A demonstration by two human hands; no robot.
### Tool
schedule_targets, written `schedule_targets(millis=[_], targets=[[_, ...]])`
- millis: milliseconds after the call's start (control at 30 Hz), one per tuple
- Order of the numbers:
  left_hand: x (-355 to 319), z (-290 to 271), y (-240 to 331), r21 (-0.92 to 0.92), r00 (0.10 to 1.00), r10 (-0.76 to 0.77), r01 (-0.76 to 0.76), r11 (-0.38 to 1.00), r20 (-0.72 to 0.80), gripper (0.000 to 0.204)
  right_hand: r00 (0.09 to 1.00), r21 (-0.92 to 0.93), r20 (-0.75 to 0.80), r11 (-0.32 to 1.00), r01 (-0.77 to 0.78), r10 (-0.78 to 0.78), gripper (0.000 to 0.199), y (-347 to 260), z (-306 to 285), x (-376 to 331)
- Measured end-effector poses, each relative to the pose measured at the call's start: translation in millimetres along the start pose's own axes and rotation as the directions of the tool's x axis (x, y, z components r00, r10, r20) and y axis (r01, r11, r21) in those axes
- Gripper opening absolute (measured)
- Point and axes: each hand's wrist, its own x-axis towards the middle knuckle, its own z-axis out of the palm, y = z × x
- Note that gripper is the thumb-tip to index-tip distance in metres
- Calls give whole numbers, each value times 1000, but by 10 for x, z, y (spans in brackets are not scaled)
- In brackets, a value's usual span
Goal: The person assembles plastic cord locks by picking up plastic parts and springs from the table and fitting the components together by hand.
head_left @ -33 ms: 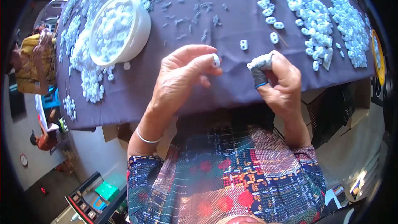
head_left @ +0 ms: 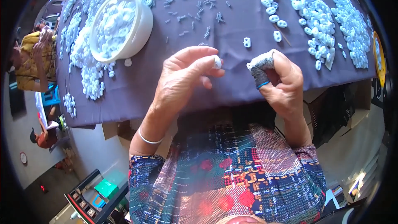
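Over the front of the dark cloth, my left hand (head_left: 182,74) pinches a small white oval plastic piece (head_left: 217,62) between thumb and forefinger, its other fingers loosely curled. To its right, my right hand (head_left: 282,76) is closed, with the wrapped tips of thumb and forefinger pressed together. Grey and white wrapping (head_left: 262,68) covers those fingers. Whatever lies in that pinch, if anything, is too small to make out. Beyond the hands lies a loose white two-holed piece (head_left: 247,42). Another white piece (head_left: 277,36) rests farther right beside a thin brown stick (head_left: 286,39).
A round white tub (head_left: 143,29) full of white pieces stands at left amid a heap (head_left: 78,54) of them. Small grey pins (head_left: 199,12) are scattered at the middle back. More piles (head_left: 313,16) lie at right. Another person (head_left: 35,60) sits beyond the left edge.
The whole view has shifted very slightly. Both hands keep their pinch in nearly the same place.
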Motion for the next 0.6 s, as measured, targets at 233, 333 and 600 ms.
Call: schedule_targets(millis=[233, 333, 600], targets=[[-185, -52, -157, -108, 999, -14, 9, 994, -45, 19, 970, 174, 171, 964, -201, 172, 28, -82, 266, 82], [-193, -62, -192, -108, 999, -4, -1, 994, -43, 17, 962, 226, 163, 941, -252, 218, 27, -104, 332, 93], [-218, -13, -222, -110, 997, 62, -67, 992, -52, 16, 983, 252, 65, 950, -183, 172, 14, -121, 410, 141]])
